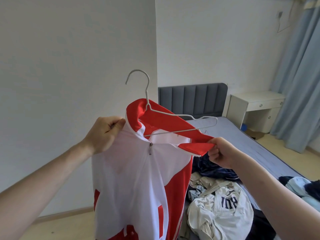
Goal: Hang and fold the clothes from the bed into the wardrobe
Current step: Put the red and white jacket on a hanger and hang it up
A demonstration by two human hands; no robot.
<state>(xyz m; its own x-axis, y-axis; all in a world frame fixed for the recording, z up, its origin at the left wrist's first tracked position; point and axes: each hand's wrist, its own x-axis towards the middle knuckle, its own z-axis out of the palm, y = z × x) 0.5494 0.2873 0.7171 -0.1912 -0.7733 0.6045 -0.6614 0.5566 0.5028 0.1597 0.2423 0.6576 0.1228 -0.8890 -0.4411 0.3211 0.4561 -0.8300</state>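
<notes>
I hold up a red and white zip jacket [135, 174] in front of me, its zipper pull near the collar. A white wire hanger [174, 116] sits partly inside the neck, hook upward, with its right arm sticking out bare past the collar. My left hand [103, 134] grips the jacket's left shoulder edge. My right hand [223, 153] pinches the red collar flap on the right. A pile of clothes [220, 203] lies on the bed [245, 144] below and to the right.
A white wall panel [78, 66] stands straight ahead on the left. The bed has a grey headboard [192, 99]. A white desk [256, 108] and blue curtains [299, 84] are at the far right. Wooden floor [65, 224] shows lower left.
</notes>
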